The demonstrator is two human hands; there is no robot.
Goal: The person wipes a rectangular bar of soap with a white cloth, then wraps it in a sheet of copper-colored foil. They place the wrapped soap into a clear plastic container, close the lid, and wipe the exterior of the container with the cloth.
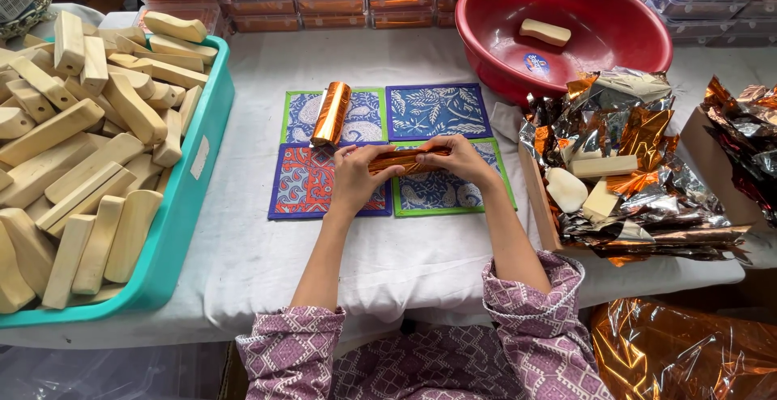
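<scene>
Gripping foil-wrapped bar (409,159), 2 hands, mid-table.

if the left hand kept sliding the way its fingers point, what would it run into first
The left hand points right, along the foil-wrapped piece both hands hold. Going straight on, it would likely meet the right hand first, gripping the other end of that piece. Past that lies the box of foil scraps, though depth is hard to judge.
</scene>
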